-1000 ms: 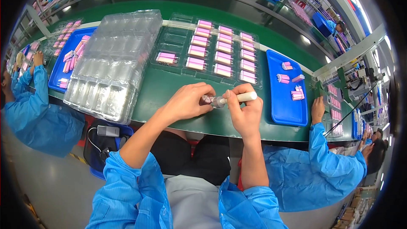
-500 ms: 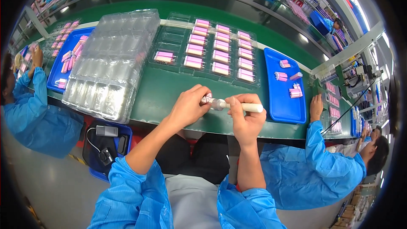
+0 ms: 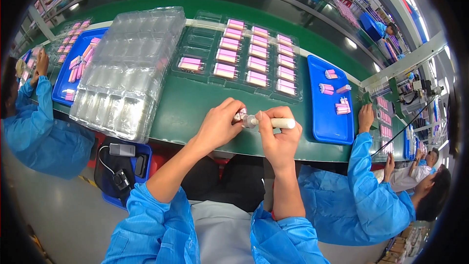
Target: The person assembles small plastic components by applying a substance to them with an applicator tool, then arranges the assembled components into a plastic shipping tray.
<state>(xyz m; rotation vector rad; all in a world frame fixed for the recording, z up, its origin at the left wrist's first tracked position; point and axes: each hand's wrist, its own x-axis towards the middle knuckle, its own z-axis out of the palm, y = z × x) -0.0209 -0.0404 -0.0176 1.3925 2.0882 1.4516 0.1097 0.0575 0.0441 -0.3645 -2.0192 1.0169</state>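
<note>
My left hand [image 3: 218, 126] is closed at its fingertips around a small pink-and-white battery pack [image 3: 239, 115], mostly covered by the fingers. From the right, my right hand [image 3: 279, 142] grips a tool with a thick cream-white handle [image 3: 284, 123] and a clear, rounded front part [image 3: 250, 121]. The tool lies almost level, its front end against or very close to the pack's end; which of the two I cannot tell. Both hands are above the near edge of the green table [image 3: 195, 102]. Beyond them, a clear tray [image 3: 210, 79] holds rows of pink-and-white battery packs [image 3: 225, 71].
A tall stack of clear plastic trays [image 3: 122, 68] stands left. Right of my hands, a blue tray [image 3: 330, 129] carries several loose packs; another blue tray [image 3: 61, 90] lies beyond the stack. Co-workers in blue sit on both sides, one's hand [image 3: 366, 117] near the right tray.
My right hand and the tool have shifted slightly left, closer to the pack. The left hand keeps its hold. At the right, another person's hand has come into sight.
</note>
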